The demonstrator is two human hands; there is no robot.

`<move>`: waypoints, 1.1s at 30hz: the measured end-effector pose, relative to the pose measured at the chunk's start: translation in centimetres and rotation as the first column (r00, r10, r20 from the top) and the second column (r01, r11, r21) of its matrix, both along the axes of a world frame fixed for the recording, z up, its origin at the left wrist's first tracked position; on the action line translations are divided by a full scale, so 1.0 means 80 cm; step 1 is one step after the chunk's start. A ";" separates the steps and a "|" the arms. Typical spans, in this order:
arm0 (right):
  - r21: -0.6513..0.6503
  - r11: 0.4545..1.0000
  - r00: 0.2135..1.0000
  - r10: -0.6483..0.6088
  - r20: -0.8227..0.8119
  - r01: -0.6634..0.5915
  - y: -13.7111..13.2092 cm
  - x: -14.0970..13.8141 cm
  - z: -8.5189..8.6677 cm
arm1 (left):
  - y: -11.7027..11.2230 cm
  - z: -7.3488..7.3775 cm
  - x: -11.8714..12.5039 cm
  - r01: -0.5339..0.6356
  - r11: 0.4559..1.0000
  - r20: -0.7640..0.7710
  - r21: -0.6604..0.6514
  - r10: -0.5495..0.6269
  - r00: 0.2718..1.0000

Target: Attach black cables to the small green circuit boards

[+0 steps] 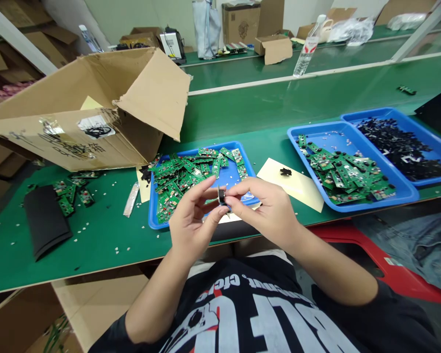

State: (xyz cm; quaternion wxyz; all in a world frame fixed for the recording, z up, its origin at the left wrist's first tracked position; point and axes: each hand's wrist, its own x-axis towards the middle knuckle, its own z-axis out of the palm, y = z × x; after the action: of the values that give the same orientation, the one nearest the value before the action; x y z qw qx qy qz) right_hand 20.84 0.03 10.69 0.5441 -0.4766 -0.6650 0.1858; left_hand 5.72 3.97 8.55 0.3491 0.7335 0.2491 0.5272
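My left hand (193, 215) and my right hand (266, 208) meet over the front of the middle blue tray (152, 213). Between their fingertips is a small circuit board (221, 197), turned nearly edge-on, with a dark part on its face. My left thumb and fingers hold it from one side. The right thumb and forefinger pinch it from the other, partly covering it. Below and behind the hands, many green circuit boards (180, 176) lie heaped in the tray.
On the right, a blue tray (292, 135) holds more boards, beside another blue tray (407, 115) of small black parts. A black piece (285, 171) rests on yellowish paper (297, 189). An open cardboard box (132, 142) and black foam sheets (46, 220) stand left.
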 end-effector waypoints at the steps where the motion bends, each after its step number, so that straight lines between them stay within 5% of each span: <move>1: 0.026 1.000 1.000 -0.007 0.022 0.006 0.001 0.000 -0.001 | -0.002 0.001 0.001 -0.008 1.000 -0.018 -0.007 0.008 1.000; 8: 0.093 0.996 0.976 -0.008 0.218 -0.013 0.002 0.007 0.002 | -0.006 0.010 -0.001 -0.074 0.997 -0.168 -0.026 0.068 0.983; 17: 0.201 0.967 0.814 -0.243 0.528 0.158 0.011 0.014 -0.002 | 0.001 0.007 0.005 -0.194 0.941 -0.316 0.278 0.281 0.906; 21: 0.102 0.881 0.863 -0.473 0.179 0.462 0.019 0.042 0.000 | 0.000 0.009 0.004 -0.233 0.972 -0.177 -0.018 0.227 0.958; 24: -0.230 0.967 0.961 -0.162 -0.226 0.109 0.011 0.045 -0.003 | 0.002 0.009 0.006 -0.122 0.936 -0.020 -0.331 0.122 0.992; 27: -0.343 0.898 0.861 0.070 -0.503 -0.274 -0.004 0.027 -0.013 | 0.005 0.004 0.013 -0.070 0.908 0.091 -0.414 0.118 0.989; 33: -0.394 0.899 0.816 -0.077 -0.573 -0.191 -0.017 0.000 -0.047 | 0.012 -0.023 0.026 -0.156 0.959 -0.037 -0.237 0.151 0.988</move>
State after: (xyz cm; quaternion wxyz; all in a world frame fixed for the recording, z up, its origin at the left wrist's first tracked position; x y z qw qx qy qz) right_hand 20.87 -1.36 6.95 0.5931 -0.4861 -0.4254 0.4806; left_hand 7.80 4.93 6.70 0.3906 0.6694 0.3700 0.5122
